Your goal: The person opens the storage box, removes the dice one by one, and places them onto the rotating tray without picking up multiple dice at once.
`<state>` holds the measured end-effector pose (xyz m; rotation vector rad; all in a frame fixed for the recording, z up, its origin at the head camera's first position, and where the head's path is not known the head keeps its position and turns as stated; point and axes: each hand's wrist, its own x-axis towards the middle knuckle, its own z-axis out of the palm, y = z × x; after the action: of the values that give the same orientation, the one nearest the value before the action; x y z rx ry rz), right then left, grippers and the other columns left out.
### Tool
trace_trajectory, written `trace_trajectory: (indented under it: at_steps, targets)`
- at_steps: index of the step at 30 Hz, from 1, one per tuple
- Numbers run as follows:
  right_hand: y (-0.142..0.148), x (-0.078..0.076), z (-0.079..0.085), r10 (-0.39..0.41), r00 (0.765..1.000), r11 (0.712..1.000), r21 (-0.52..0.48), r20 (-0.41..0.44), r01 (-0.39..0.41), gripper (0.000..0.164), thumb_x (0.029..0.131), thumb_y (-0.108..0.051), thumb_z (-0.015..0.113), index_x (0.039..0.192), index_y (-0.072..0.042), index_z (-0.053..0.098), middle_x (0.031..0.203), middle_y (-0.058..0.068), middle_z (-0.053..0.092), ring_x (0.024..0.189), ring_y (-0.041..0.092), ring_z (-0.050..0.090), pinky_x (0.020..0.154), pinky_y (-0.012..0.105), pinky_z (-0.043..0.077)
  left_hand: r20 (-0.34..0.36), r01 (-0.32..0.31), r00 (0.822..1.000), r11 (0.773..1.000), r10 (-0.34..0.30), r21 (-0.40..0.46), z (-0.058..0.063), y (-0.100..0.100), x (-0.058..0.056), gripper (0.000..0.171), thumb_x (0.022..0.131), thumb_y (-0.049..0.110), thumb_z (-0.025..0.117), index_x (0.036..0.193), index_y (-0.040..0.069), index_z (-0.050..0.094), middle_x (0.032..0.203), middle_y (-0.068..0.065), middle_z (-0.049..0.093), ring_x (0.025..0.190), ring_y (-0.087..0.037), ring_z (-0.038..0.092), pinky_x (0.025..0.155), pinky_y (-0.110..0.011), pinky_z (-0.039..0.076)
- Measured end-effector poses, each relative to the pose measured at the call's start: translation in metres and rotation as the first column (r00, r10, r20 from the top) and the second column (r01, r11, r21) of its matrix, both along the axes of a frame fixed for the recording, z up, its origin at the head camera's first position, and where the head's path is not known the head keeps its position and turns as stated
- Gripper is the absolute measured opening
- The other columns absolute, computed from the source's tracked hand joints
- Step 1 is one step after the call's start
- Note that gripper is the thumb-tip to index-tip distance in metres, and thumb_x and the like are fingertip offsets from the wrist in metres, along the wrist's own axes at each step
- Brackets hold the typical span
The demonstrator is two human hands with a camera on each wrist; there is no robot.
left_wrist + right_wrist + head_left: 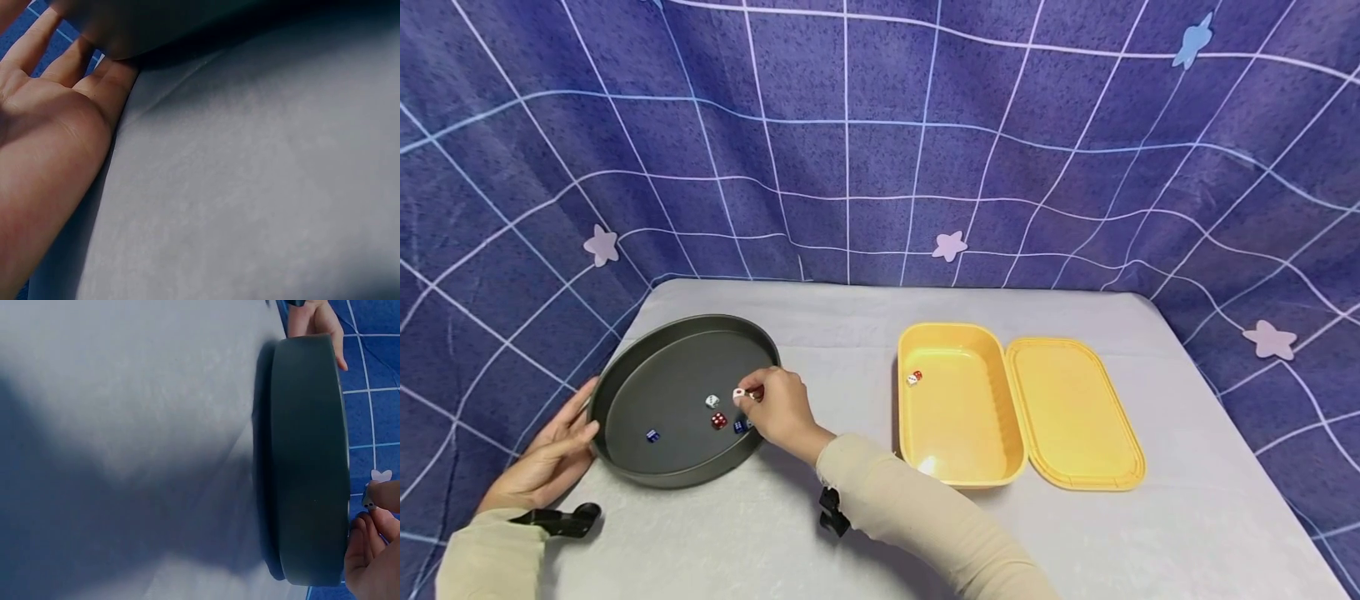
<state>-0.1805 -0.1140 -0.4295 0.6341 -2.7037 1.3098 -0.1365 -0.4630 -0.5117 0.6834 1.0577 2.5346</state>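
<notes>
My left hand rests against the outer wall of a round dark pan, its fingers fairly straight. In the left wrist view the fingers touch the pan's side low down. Over the pan's right part, my right hand pinches a white die with a red dot between thumb and fingertips. Below on the pan floor lie a white die, a red die and a blue die, with another beside it partly hidden by the hand. A second blue die lies further left.
A yellow plastic box stands right of the pan, holding a white die and a red die. Its yellow lid lies flat against the right side. A blue patterned curtain hangs behind the white-covered table.
</notes>
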Motion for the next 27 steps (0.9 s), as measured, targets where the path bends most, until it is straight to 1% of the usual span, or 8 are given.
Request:
trace_trajectory:
  at_steps: [3,6,11,13,15,17,22,27]
  targets:
    - [0.001,0.001,-0.002,-0.009,1.000,1.000,0.022,-0.022,0.010,0.010,0.083,-0.019,0.076,0.091,-0.014,0.075,0.081,-0.006,0.066,0.068,-0.003,0.054,0.061,0.008,0.039,-0.005,0.005,1.000,1.000,-0.005,0.014,-0.001,0.000,0.000,0.072,0.096,-0.016,0.011,0.151,0.020,-0.019,0.159,0.008,0.020,0.141,-0.006,0.025,0.109,-0.026,0.034]
    - [0.002,0.001,-0.003,-0.006,1.000,1.000,0.016,-0.017,0.006,0.010,0.083,-0.019,0.076,0.092,-0.013,0.075,0.080,-0.006,0.067,0.069,0.000,0.057,0.061,0.008,0.039,-0.013,0.007,1.000,1.000,-0.007,0.018,-0.001,0.001,0.000,0.071,0.096,-0.016,0.013,0.151,0.019,-0.017,0.159,0.007,0.019,0.142,-0.005,0.024,0.109,-0.026,0.033]
    - [0.006,-0.004,-0.001,0.037,0.998,0.993,-0.118,0.056,-0.030,0.012,0.083,-0.013,0.076,0.093,-0.007,0.076,0.082,-0.001,0.073,0.066,-0.001,0.060,0.059,0.007,0.043,-0.008,0.008,1.000,1.000,-0.008,0.005,0.000,0.001,0.001,0.072,0.097,-0.015,0.014,0.151,0.020,-0.017,0.159,0.009,0.018,0.141,-0.004,0.024,0.109,-0.025,0.033]
    - [0.010,-0.008,0.002,0.044,0.994,0.984,-0.178,0.095,-0.027,0.012,0.082,-0.010,0.076,0.093,-0.004,0.076,0.082,0.002,0.074,0.064,-0.002,0.059,0.058,0.008,0.045,-0.001,0.003,1.000,1.000,-0.003,-0.006,0.001,0.001,0.001,0.072,0.097,-0.015,0.014,0.151,0.020,-0.018,0.159,0.010,0.020,0.141,-0.003,0.025,0.108,-0.025,0.033]
    - [0.015,-0.013,0.008,0.038,0.991,0.978,-0.208,0.128,-0.011,0.013,0.081,-0.010,0.076,0.093,-0.004,0.076,0.083,0.002,0.074,0.063,-0.001,0.059,0.059,0.009,0.046,0.002,0.000,1.000,1.000,0.000,-0.020,0.001,0.000,0.001,0.072,0.097,-0.015,0.014,0.151,0.021,-0.017,0.159,0.010,0.020,0.141,-0.003,0.025,0.108,-0.024,0.033]
    - [0.023,-0.019,0.014,0.031,0.988,0.975,-0.222,0.148,0.002,0.014,0.081,-0.011,0.077,0.094,-0.005,0.076,0.083,0.002,0.074,0.064,0.001,0.060,0.059,0.010,0.047,0.004,0.000,1.000,1.000,0.000,-0.030,0.001,0.000,0.001,0.072,0.097,-0.015,0.014,0.152,0.021,-0.016,0.158,0.011,0.021,0.140,-0.002,0.025,0.107,-0.023,0.033]
    - [0.052,-0.034,0.031,0.030,0.986,0.976,-0.218,0.164,0.007,0.017,0.082,-0.011,0.076,0.098,-0.004,0.075,0.088,0.006,0.074,0.070,0.009,0.064,0.063,0.014,0.050,0.012,0.020,1.000,1.000,-0.019,-0.009,0.001,-0.001,0.001,0.073,0.097,-0.015,0.012,0.151,0.023,-0.017,0.158,0.011,0.021,0.141,-0.001,0.024,0.108,-0.023,0.033]
    - [0.088,-0.049,0.037,0.017,0.986,0.983,-0.182,0.165,0.014,0.020,0.083,-0.011,0.074,0.101,-0.002,0.074,0.094,0.009,0.073,0.079,0.016,0.067,0.068,0.016,0.051,0.016,0.027,1.000,1.000,-0.027,0.001,0.002,0.000,0.001,0.073,0.097,-0.015,0.012,0.151,0.023,-0.016,0.158,0.011,0.021,0.140,-0.001,0.024,0.108,-0.023,0.033]
